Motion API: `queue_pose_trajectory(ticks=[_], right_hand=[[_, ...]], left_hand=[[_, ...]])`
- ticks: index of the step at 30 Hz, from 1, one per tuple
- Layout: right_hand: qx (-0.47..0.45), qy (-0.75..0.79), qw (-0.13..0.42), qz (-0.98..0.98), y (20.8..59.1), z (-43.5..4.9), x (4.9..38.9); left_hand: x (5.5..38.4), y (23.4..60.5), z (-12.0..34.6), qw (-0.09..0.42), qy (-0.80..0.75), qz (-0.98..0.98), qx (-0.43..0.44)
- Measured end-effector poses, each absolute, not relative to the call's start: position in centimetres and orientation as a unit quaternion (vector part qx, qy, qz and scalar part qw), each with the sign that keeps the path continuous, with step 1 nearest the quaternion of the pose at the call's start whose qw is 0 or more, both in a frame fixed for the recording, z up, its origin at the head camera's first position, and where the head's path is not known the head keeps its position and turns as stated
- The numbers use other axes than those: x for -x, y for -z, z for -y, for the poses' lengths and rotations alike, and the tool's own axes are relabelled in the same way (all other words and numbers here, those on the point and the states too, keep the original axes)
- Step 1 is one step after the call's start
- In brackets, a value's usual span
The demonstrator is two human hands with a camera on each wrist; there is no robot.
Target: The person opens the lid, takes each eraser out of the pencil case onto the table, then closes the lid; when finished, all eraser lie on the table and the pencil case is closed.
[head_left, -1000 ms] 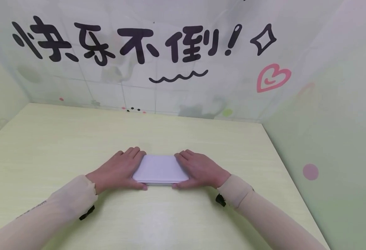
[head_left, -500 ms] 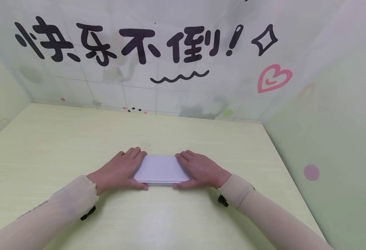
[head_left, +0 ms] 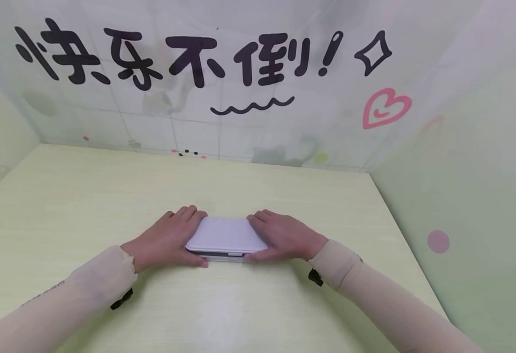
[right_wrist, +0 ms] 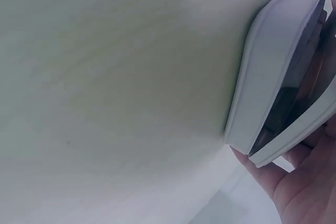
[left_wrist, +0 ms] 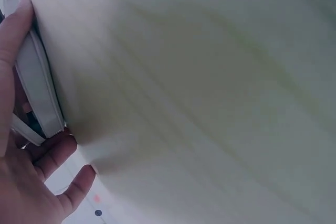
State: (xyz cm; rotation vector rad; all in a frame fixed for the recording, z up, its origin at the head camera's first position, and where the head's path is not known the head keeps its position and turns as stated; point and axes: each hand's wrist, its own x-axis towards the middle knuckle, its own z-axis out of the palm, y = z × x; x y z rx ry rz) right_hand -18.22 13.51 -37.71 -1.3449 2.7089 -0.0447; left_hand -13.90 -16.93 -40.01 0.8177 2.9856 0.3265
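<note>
A flat, pale lilac-white case [head_left: 227,234] rests on the table in the head view, its lid raised a little along the near edge. My left hand [head_left: 169,238] grips its left side, thumb at the front and fingers round the back corner. On the right side my right hand [head_left: 286,236] holds it the same way. Through the gap in the right wrist view, dark contents [right_wrist: 286,100] show between the lid and the base [right_wrist: 265,69]. The left wrist view has the thumb [left_wrist: 18,24] against the base, with the case partly cut off by the frame.
The pale wood-grain table [head_left: 222,314] surrounds the case. Behind it stands a white backdrop [head_left: 258,132] with black lettering and a pink heart, and a pale green wall [head_left: 482,206] borders the right side.
The case was closed in both earlier frames; now its lid has lifted at the near edge and a dark gap shows. Both hands stay at its sides.
</note>
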Motion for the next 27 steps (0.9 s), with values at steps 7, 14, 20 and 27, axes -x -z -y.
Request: queue_pose_trajectory(ticks=[7, 14, 20, 27], right_hand=[[0.436, 0.028, 0.072, -0.897, 37.5, -13.6, 18.2], [0.415, 0.033, 0.098, -0.904, 37.4, -13.9, 18.2], [0.378, 0.086, 0.151, -0.909, 36.8, -14.6, 18.1], [0.365, 0.153, 0.165, -0.903, 35.9, -16.4, 18.1]], left_hand=[[13.9, 40.2, 17.5, 0.035, -0.151, -0.952, -0.262], [14.0, 39.7, 18.1, 0.07, -0.19, -0.942, -0.269], [14.2, 39.4, 18.6, 0.091, -0.224, -0.933, -0.268], [14.3, 39.5, 19.1, 0.104, -0.261, -0.921, -0.27]])
